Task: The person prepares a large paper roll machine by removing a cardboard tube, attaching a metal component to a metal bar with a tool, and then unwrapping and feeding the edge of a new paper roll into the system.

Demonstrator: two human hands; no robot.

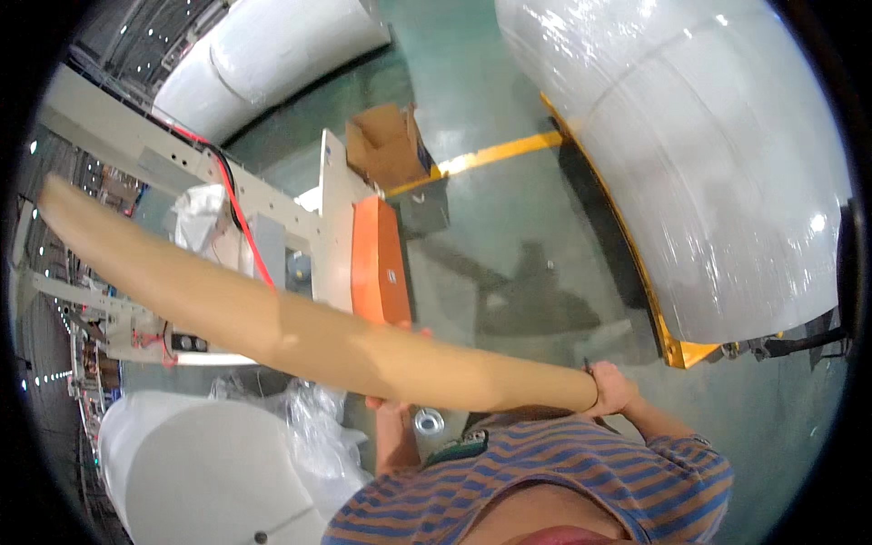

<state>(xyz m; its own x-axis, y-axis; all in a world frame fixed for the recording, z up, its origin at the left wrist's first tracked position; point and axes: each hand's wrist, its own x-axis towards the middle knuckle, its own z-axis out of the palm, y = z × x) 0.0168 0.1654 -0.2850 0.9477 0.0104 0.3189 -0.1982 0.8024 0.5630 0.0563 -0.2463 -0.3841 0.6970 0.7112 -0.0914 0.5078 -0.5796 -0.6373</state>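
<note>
A long tan cardboard tube (272,318) runs across the view from the upper left to the lower right, close in front of my chest. My right hand (614,391) grips its near end at the lower right. My left hand (392,404) holds the tube from underneath near its middle, and only the fingers and part of the forearm show. Below the tube I see my striped shirt (545,481).
A large roll wrapped in clear film (708,154) lies on a yellow pallet at the right. Other white rolls lie at the upper left (272,54) and lower left (209,472). A beige machine frame with an orange panel (380,263), an open cardboard box (386,141), green floor with a yellow line (495,154).
</note>
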